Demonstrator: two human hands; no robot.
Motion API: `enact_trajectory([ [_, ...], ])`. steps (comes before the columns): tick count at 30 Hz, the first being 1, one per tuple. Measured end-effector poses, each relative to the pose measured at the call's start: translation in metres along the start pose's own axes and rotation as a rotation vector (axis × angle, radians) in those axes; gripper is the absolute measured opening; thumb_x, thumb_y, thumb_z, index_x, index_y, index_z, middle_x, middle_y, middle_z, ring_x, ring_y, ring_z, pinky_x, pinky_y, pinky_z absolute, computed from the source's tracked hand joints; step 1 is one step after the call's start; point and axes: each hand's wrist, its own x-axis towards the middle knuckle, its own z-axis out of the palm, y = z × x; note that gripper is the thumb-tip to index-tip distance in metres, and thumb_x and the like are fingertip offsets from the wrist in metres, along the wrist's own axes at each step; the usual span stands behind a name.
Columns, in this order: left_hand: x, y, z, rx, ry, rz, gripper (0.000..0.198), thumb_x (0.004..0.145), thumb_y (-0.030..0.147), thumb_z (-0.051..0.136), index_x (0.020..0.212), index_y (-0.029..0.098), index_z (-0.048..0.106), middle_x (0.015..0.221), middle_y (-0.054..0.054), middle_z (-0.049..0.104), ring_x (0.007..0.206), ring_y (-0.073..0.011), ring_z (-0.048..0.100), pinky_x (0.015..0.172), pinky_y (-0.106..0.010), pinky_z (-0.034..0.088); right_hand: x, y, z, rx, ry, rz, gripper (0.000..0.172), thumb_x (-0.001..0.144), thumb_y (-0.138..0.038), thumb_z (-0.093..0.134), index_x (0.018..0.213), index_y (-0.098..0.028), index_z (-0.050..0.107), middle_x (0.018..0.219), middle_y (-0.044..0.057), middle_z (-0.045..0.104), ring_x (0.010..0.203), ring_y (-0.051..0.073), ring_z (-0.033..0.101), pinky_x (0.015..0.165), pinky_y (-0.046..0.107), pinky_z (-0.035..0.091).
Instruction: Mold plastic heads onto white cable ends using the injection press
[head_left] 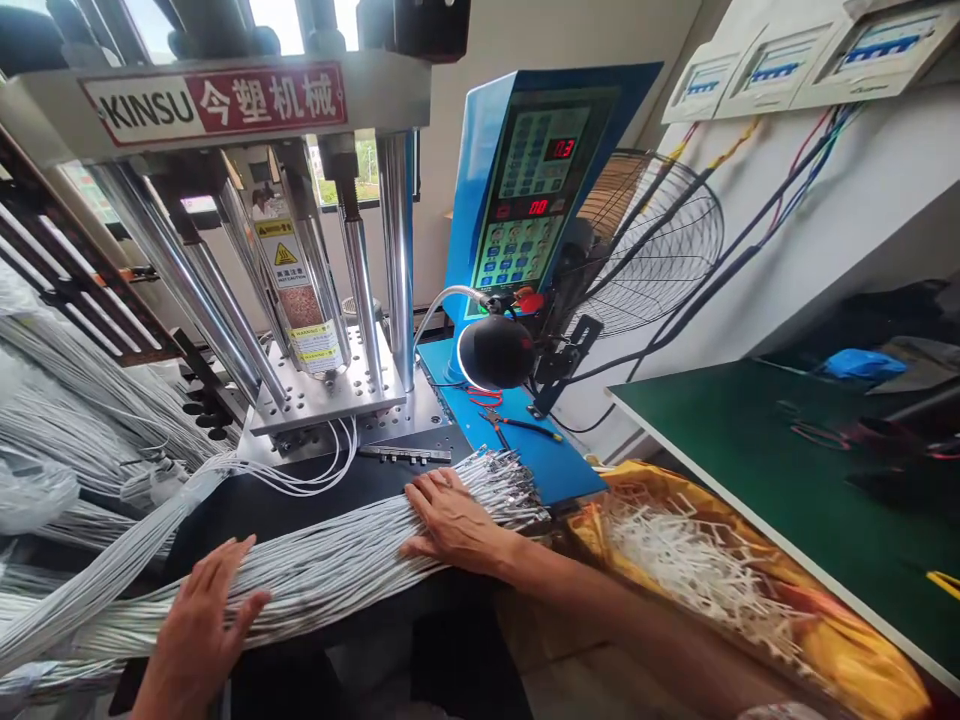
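Observation:
A thick bundle of white cables [330, 560] lies across the black work surface, with metal connector ends [506, 485] gathered at its right. My right hand [457, 520] rests palm down on the bundle just left of those ends, fingers stretched out. At the left, my left hand [202, 615] lies on the near side of the bundle, thumb apart from the fingers. Several white cables [330, 475] loop from under the metal plate of the press. Near them lies a slotted metal bar [405, 454].
Behind stands a KINSU moulding press [330, 400] with steel columns. A blue control panel [540, 200], a black round lamp [496, 352] and orange-handled pliers [517, 425] are to the right. A yellow sack [847, 640] of white scraps sits beside a green table [750, 440].

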Motion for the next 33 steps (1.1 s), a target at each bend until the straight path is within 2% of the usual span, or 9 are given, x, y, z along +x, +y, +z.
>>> enact_trajectory([
  [3,0.012,-0.008,0.016,0.433,-0.122,0.223,0.035,0.067,0.046,0.079,0.094,0.025,0.070,0.096,-0.008,0.068,0.100,-0.0346,0.055,0.102,-0.043,0.033,-0.007,-0.004,0.000,0.012,0.027,-0.029,0.076,0.080,-0.073,0.056,0.126,-0.013,0.051,0.112,0.014,0.058,0.102,0.030,0.050,0.096,0.047,0.036],
  [7,0.028,-0.023,-0.001,0.690,-0.198,0.389,0.022,0.085,0.044,0.058,0.076,0.024,0.062,0.080,-0.006,0.061,0.081,-0.0270,0.056,0.083,-0.036,0.041,-0.006,-0.017,0.006,-0.020,0.042,0.023,0.068,0.081,-0.069,0.059,0.120,-0.014,0.054,0.109,0.013,0.057,0.098,0.030,0.049,0.092,0.046,0.037],
  [13,0.047,-0.027,-0.037,0.765,-0.192,0.263,0.034,0.089,0.050,0.052,0.070,0.022,0.061,0.074,-0.004,0.063,0.076,-0.0246,0.059,0.078,-0.034,0.043,0.007,-0.042,0.016,0.031,0.087,0.038,0.062,0.082,-0.069,0.058,0.114,-0.016,0.055,0.104,0.011,0.057,0.094,0.028,0.049,0.086,0.043,0.040],
  [16,0.044,-0.002,-0.012,0.612,-0.267,0.207,0.033,0.086,0.052,0.057,0.097,0.023,0.070,0.102,-0.008,0.070,0.102,-0.0286,0.059,0.093,-0.037,0.043,0.006,-0.036,0.015,0.105,0.096,0.024,0.060,0.083,-0.067,0.059,0.116,-0.017,0.055,0.105,0.011,0.058,0.095,0.028,0.050,0.086,0.043,0.042],
  [19,0.039,0.031,0.044,0.408,-0.427,0.285,0.042,0.083,0.045,0.065,0.120,0.024,0.067,0.118,-0.010,0.068,0.110,-0.0298,0.059,0.099,-0.039,0.041,-0.002,-0.024,0.012,0.201,0.148,0.054,0.051,0.088,-0.051,0.063,0.124,-0.017,0.052,0.114,0.013,0.058,0.103,0.029,0.051,0.090,0.044,0.045],
  [22,0.045,0.056,0.099,0.269,-0.469,0.425,0.035,0.081,0.040,0.070,0.113,0.026,0.071,0.103,-0.009,0.071,0.098,-0.0274,0.062,0.091,-0.036,0.042,-0.013,-0.011,0.006,0.292,0.245,0.126,0.035,0.094,-0.031,0.058,0.125,-0.017,0.051,0.119,0.013,0.056,0.110,0.028,0.051,0.095,0.045,0.046],
  [24,0.053,0.065,0.119,0.296,-0.558,0.436,0.021,0.086,0.037,0.063,0.099,0.025,0.074,0.089,-0.007,0.069,0.086,-0.0239,0.061,0.081,-0.032,0.042,-0.023,-0.003,0.003,0.326,0.315,0.165,0.027,0.096,-0.024,0.053,0.122,-0.018,0.053,0.118,0.013,0.057,0.111,0.027,0.051,0.097,0.045,0.046],
  [28,0.064,0.076,0.124,0.368,-0.715,0.423,0.026,0.094,0.033,0.050,0.087,0.021,0.071,0.081,-0.005,0.067,0.076,-0.0193,0.059,0.072,-0.029,0.039,-0.045,0.006,-0.004,0.343,0.437,0.218,0.021,0.097,-0.021,0.049,0.117,-0.020,0.056,0.116,0.010,0.058,0.112,0.026,0.051,0.099,0.048,0.045],
  [33,0.068,0.085,0.124,0.294,-0.626,0.351,0.030,0.096,0.033,0.047,0.084,0.019,0.070,0.081,-0.003,0.070,0.076,-0.0171,0.061,0.073,-0.027,0.040,-0.054,0.000,-0.009,0.363,0.514,0.224,0.021,0.096,-0.017,0.050,0.115,-0.022,0.057,0.114,0.009,0.058,0.111,0.026,0.052,0.098,0.048,0.045],
])
